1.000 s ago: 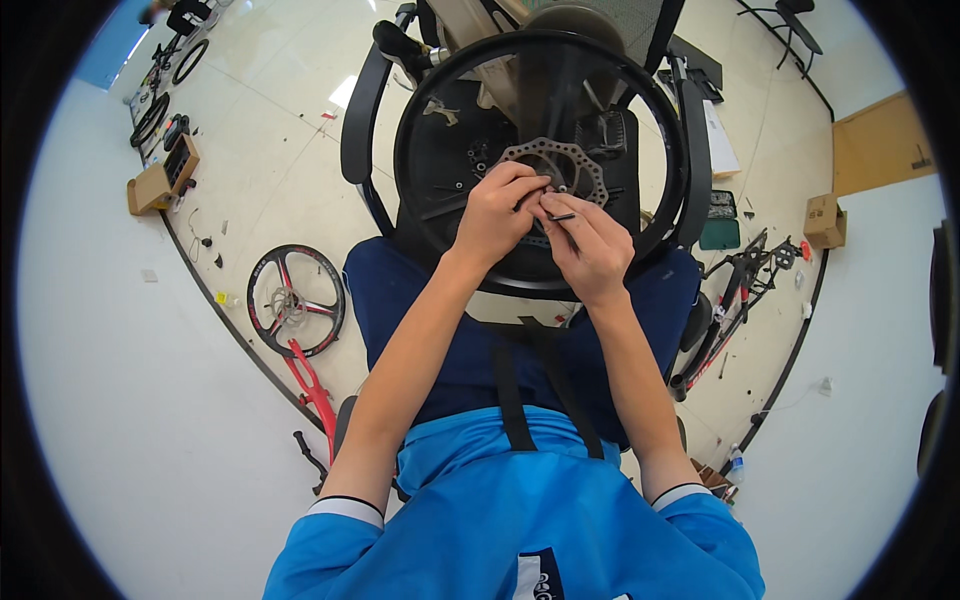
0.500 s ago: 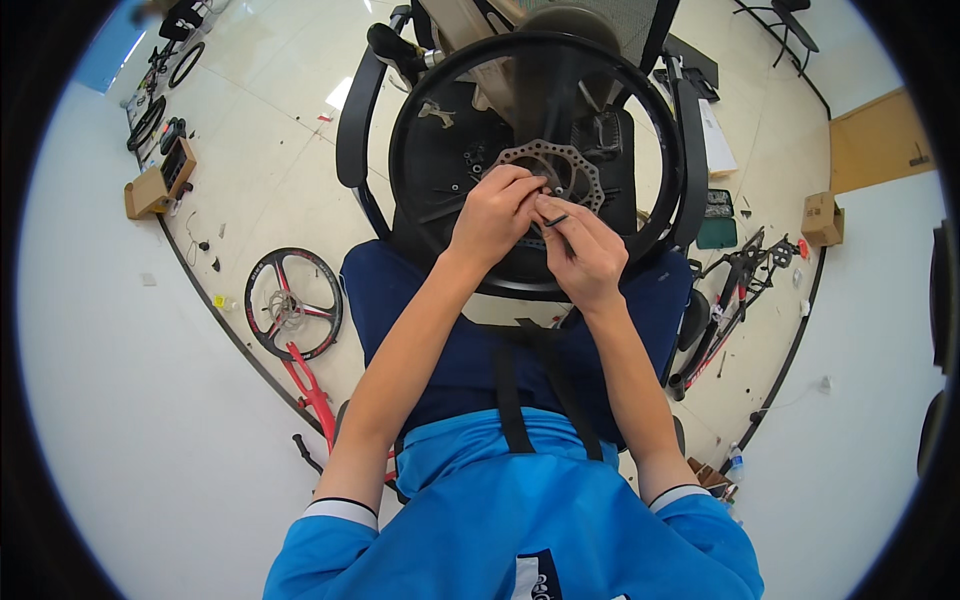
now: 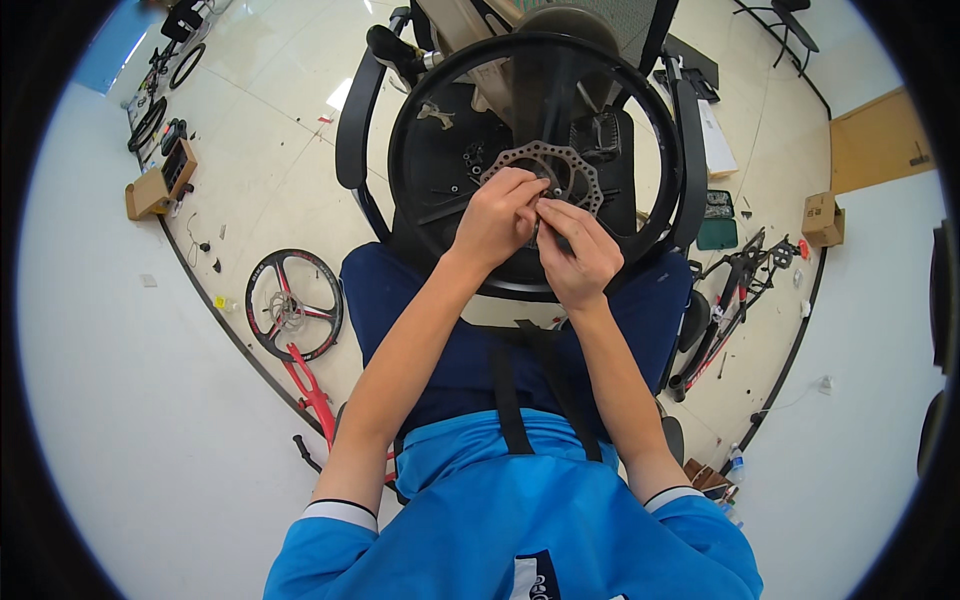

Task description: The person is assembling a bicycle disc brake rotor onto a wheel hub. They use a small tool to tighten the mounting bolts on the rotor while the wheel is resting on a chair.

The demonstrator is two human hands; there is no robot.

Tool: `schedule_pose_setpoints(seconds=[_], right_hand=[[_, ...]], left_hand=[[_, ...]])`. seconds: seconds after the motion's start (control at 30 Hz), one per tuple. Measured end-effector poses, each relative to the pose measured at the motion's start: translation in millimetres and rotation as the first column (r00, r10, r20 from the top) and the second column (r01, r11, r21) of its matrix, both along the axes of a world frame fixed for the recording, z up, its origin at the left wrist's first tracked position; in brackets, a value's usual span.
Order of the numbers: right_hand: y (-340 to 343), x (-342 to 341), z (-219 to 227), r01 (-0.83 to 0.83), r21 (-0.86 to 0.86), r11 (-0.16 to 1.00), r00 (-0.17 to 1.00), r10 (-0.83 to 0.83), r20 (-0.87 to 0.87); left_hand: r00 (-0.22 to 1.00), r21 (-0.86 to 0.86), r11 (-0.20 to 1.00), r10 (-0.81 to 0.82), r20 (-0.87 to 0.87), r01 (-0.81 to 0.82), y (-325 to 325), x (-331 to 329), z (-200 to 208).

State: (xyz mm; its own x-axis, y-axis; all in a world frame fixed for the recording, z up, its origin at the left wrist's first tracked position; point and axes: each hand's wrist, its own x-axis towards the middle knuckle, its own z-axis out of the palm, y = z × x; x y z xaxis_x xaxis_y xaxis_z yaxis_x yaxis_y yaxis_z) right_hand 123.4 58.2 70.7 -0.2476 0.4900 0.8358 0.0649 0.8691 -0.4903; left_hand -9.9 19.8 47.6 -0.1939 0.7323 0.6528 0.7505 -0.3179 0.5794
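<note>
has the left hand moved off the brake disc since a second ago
No. The left hand sits at the same spot on the lower left of the brake disc, at the hub of the black wheel, fingertips meeting the right hand.

One camera on the person's head looks straight down, close over the big black bike wheel (image 3: 535, 165) on the lap.

Bright even indoor light, glare patch on far floor (image 3: 340, 95), soft shadows, sharp centre, strong fisheye bending, black rim vignette.
</note>
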Motion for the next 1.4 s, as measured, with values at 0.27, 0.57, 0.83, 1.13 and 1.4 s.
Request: schedule_pose_setpoints(seconds=[0.27, 0.57, 0.83, 1.13, 1.4], right_hand=[[9, 7, -2, -0.022, -0.080, 0.997, 0.996, 0.029, 0.089], [12, 10, -2, -0.015, -0.002, 1.000, 0.983, 0.015, 0.182], [13, 11, 3, -0.007, -0.047, 0.999, 0.988, 0.014, 0.152], [8, 10, 2, 0.001, -0.013, 1.000, 0.988, 0.001, 0.156], [11, 11, 4, 0.001, -0.050, 0.999, 0.991, 0.006, 0.136]], left_hand=[[0.999, -0.042, 0.999, 0.024, 0.033, -0.023, -1, -2, 3], [0.994, -0.014, 0.999, 0.045, 0.099, -0.044, 0, -2, 3], [0.973, -0.065, 0.992, 0.115, 0.199, -0.104, 1, 4, 8], [0.988, 0.012, 0.997, 0.073, 0.137, -0.075, 3, -2, 1], [0.993, 0.022, 0.998, 0.062, 0.105, -0.064, 5, 0, 0]])
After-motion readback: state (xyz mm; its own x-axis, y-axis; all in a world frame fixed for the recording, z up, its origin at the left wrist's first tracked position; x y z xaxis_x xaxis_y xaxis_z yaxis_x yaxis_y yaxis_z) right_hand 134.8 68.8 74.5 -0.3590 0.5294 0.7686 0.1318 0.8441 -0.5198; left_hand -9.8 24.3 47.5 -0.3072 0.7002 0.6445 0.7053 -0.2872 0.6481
